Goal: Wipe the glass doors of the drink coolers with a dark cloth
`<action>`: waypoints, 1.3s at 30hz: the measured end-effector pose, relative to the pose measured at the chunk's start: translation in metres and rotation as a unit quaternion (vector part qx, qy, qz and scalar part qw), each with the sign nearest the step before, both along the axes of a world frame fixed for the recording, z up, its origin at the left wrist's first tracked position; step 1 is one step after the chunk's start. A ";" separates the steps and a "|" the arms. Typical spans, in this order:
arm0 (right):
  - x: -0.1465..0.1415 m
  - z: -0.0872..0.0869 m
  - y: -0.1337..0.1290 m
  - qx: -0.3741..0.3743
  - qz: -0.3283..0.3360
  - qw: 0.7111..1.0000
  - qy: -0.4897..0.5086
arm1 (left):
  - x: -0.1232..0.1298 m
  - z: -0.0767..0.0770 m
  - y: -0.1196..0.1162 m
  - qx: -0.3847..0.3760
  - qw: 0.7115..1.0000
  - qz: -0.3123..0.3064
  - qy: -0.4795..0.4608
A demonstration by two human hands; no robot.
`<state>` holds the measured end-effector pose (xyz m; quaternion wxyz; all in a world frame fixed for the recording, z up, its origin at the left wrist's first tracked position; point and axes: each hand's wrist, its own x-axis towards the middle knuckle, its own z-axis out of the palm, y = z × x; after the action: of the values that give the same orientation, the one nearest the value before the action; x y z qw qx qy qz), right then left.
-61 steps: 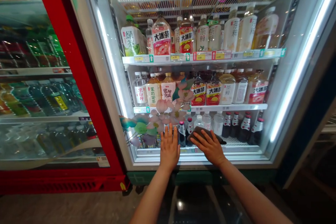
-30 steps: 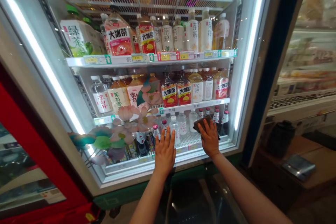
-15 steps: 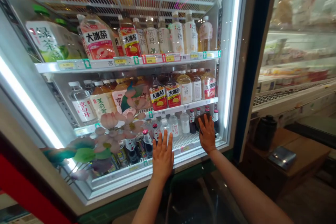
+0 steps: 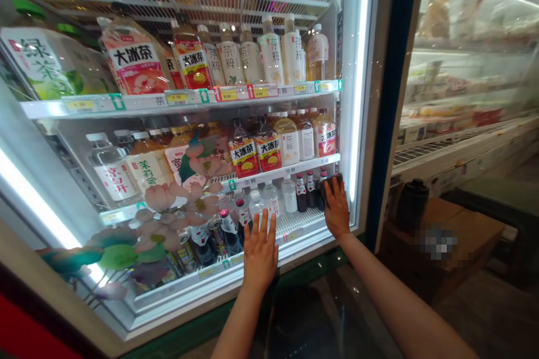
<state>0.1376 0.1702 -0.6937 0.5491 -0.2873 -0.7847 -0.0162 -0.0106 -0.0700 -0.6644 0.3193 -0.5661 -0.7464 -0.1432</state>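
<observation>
"our grip?"
"our left hand (image 4: 260, 252) spreads against the glass door (image 4: 290, 225); our right hand (image 4: 337, 210) spreads over the dark pad (image 4: 332, 182), near the door's right edge."
"what could go wrong?"
"pressing too lightly, we might drop it."

A green-capped bottle (image 4: 36, 61) reads 绿茶, a big pink-labelled bottle (image 4: 135, 64) 大冰茶, a yellow price tag (image 4: 228, 95) 3.00.

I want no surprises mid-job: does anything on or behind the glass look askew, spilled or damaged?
Nothing stands out: bottles stand in rows, and no spill or crack shows on the glass door. The flower decal, left hand and right hand hide parts.
</observation>
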 end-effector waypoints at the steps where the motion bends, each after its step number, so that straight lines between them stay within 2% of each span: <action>1: -0.004 0.010 0.001 -0.010 -0.010 1.000 0.018 | 0.001 0.000 0.001 0.001 1.000 -0.002 0.001; 3: -0.013 0.022 -0.003 0.001 0.002 1.000 -0.001 | 0.002 0.000 0.003 0.001 1.000 -0.006 0.004; 4: -0.016 0.022 -0.008 0.018 0.019 0.999 -0.031 | 0.003 0.000 0.004 0.000 1.000 -0.008 0.005; 7: -0.016 0.001 -0.019 0.080 0.070 0.988 -0.115 | 0.006 -0.002 0.009 -0.005 1.000 -0.016 0.003; 10: -0.004 -0.020 -0.011 0.096 0.078 0.983 -0.135 | 0.010 -0.005 0.014 -0.009 1.000 -0.024 -0.003; 13: 0.010 -0.017 0.012 0.057 0.068 0.991 -0.102 | 0.012 -0.006 0.016 -0.006 0.999 -0.034 -0.005; 15: 0.015 -0.011 0.027 0.007 0.046 0.998 -0.044 | 0.012 -0.006 0.016 -0.003 0.999 -0.038 -0.006; 17: 0.015 -0.015 0.032 -0.053 0.011 0.998 0.026 | 0.012 -0.005 0.016 -0.004 0.999 -0.041 -0.008; 20: 0.009 -0.038 0.021 -0.120 -0.028 0.989 0.086 | 0.012 -0.006 0.016 -0.004 0.999 -0.046 -0.008; 23: -0.003 -0.052 0.003 -0.124 -0.030 0.990 0.066 | 0.013 -0.007 0.018 -0.006 0.999 -0.051 -0.008; 26: -0.009 -0.035 0.009 -0.094 -0.015 0.995 0.037 | 0.014 -0.009 0.020 -0.007 0.998 -0.056 -0.006; 28: -0.004 -0.016 0.029 -0.095 -0.009 0.994 0.053 | 0.015 -0.011 0.021 -0.005 0.998 -0.059 -0.003; 30: 0.005 -0.007 0.050 -0.120 -0.019 0.987 0.101 | 0.014 -0.012 0.022 -0.005 0.998 -0.059 -0.002; 31: 0.010 -0.009 0.057 -0.135 -0.027 0.983 0.124 | 0.014 -0.013 0.022 -0.007 0.998 -0.057 -0.002; 33: 0.018 -0.023 0.061 -0.158 -0.040 0.975 0.150 | 0.013 -0.014 0.022 -0.012 0.998 -0.056 -0.003; 36: 0.019 -0.048 0.049 -0.170 -0.041 0.974 0.145 | 0.013 -0.016 0.024 -0.019 0.998 -0.058 -0.009; 37: 0.017 -0.051 0.045 -0.171 -0.038 0.975 0.139 | 0.013 -0.017 0.025 -0.019 0.998 -0.060 -0.011; 39: 0.016 -0.045 0.048 -0.170 -0.023 0.977 0.124 | 0.015 -0.018 0.029 -0.019 0.998 -0.065 -0.016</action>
<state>0.1540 0.2178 -0.7389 0.5848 -0.3945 -0.6948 0.1402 0.0043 -0.0415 -0.6829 0.2866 -0.6173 -0.7155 -0.1579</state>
